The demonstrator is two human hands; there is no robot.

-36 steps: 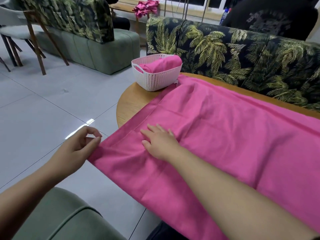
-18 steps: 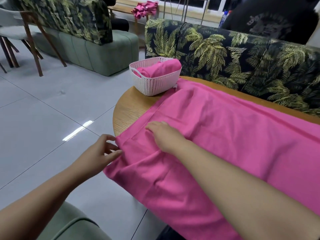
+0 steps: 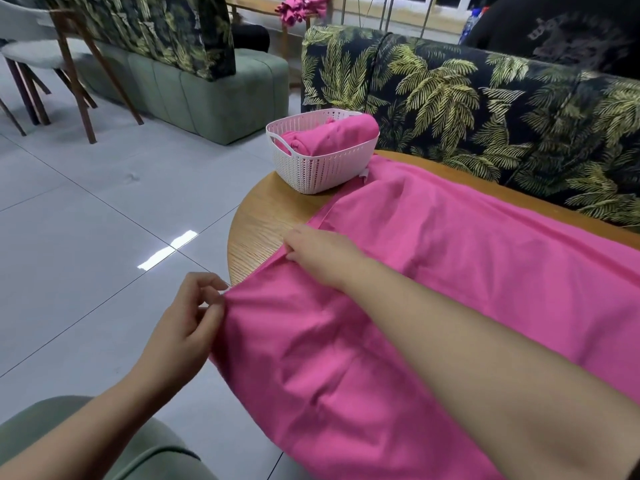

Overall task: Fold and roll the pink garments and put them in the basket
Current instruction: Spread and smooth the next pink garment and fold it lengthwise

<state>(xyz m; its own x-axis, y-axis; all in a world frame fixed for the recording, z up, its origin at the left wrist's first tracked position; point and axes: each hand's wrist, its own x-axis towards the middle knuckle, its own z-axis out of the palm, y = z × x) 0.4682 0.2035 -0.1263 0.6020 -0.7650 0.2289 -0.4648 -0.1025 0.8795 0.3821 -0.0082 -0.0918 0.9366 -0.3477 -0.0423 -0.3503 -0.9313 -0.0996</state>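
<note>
The left hand (image 3: 188, 322) is pinching the hanging end of the pink garment (image 3: 433, 271) between thumb and fingertips, while the right hand (image 3: 320, 256) is gripping the same edge farther up, fingers curled over it on the wooden table (image 3: 263, 220). The cloth is lying spread across the table, so this looks like the first fold starting. Next, both hands need to carry that edge across together. One roll is already sitting in the white basket (image 3: 311, 168).

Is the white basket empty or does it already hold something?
Not empty: the basket on the table holds a rolled pink garment rising above its rim.
</note>
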